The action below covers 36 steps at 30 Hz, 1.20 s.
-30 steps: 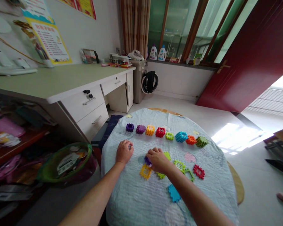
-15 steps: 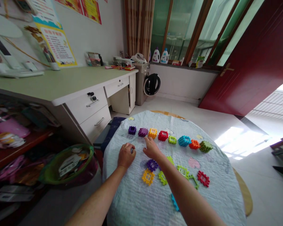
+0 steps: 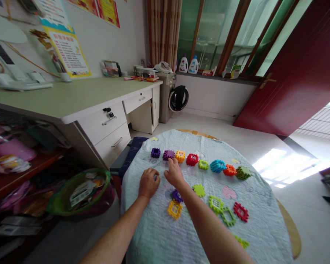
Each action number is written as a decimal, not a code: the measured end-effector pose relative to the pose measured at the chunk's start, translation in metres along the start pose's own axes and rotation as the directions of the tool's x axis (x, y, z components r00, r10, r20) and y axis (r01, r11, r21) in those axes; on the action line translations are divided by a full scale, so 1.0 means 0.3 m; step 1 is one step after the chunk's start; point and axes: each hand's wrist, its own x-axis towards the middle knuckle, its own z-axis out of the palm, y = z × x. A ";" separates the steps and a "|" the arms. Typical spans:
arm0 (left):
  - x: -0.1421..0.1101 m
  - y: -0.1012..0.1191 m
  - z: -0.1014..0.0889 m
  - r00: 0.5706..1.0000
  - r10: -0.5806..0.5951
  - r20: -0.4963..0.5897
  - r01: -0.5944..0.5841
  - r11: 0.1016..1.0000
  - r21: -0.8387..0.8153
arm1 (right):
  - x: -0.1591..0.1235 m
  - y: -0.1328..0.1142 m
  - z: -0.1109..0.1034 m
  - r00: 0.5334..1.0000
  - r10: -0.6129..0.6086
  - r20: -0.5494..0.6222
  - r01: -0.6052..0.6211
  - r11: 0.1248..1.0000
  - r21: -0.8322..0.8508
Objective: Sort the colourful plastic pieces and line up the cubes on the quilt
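A round table under a pale blue quilted cloth [image 3: 159, 238] carries a row of assembled plastic block cubes: dark purple [image 3: 155, 152], purple [image 3: 168, 154], orange [image 3: 180, 156], red [image 3: 191, 159], green [image 3: 203, 164], blue [image 3: 217, 166], orange-red [image 3: 230, 170] and olive [image 3: 243, 172]. Flat loose pieces lie nearer me: purple [image 3: 177, 195], yellow [image 3: 175, 209], greens [image 3: 199, 190] [image 3: 216, 204] and red [image 3: 241, 212]. My left hand [image 3: 149, 182] rests curled in a fist on the cloth. My right hand [image 3: 173, 173] reaches forward, its fingertips just short of the purple cube, with nothing in it.
A long desk with drawers [image 3: 104, 121] stands at the left, and a green basket [image 3: 79, 190] full of items sits below it. A dark cushion [image 3: 129, 150] touches the table's left side. A washing machine [image 3: 176, 97] and a red door [image 3: 297, 73] stand behind.
My right hand let go of the loose purple piece and moved forward to the row of cubes. My left hand stayed in a fist. The camera tilted slightly.
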 end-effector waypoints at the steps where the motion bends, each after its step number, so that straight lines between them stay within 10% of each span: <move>1: 0.000 0.001 -0.001 1.000 0.000 0.002 0.000 1.000 0.000 | -0.001 0.004 0.005 1.000 -0.014 -0.008 0.014 1.000 0.008; 13: 0.000 0.000 -0.002 1.000 0.001 0.004 -0.001 1.000 -0.008 | -0.004 0.021 0.019 0.999 -0.027 -0.020 0.026 0.998 -0.053; 22: 0.002 -0.007 0.009 1.000 0.007 -0.014 -0.007 1.000 0.006 | 0.076 -0.044 -0.110 0.990 -0.091 -0.112 0.049 0.943 -0.328; 29: 0.001 -0.004 0.008 1.000 0.003 -0.024 -0.003 1.000 0.004 | 0.257 -0.002 -0.149 0.983 -0.007 0.184 0.090 0.888 -0.450; 36: 0.003 0.005 0.002 1.000 -0.012 -0.015 0.012 1.000 -0.009 | 0.293 0.014 -0.132 0.977 -0.030 0.210 0.121 0.892 -0.436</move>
